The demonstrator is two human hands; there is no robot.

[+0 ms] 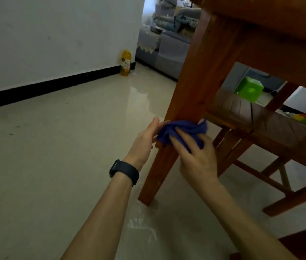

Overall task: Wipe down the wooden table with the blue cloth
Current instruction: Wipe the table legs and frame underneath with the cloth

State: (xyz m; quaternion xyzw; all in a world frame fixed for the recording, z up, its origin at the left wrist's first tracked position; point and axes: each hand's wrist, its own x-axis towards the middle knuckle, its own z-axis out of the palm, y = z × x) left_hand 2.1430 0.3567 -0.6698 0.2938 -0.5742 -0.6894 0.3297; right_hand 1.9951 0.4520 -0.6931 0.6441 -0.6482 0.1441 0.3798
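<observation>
The blue cloth (pixel 184 128), gripped on the table leg (pixel 195 81) by the right hand (pixel 199 162) and perhaps the left hand (pixel 142 143), could be dropped if loosened.

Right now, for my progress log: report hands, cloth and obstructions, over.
Both gripping blue cloth: left hand, right hand. Cloth bunched against table leg, partway down. Close beside leg: wooden chair.

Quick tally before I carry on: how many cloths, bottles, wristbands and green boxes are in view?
Cloths: 1, crumpled blue cloth
Bottles: 1, yellow plastic bottle
Wristbands: 1, black wristband
Green boxes: 1, translucent green plastic box
Total: 4
</observation>
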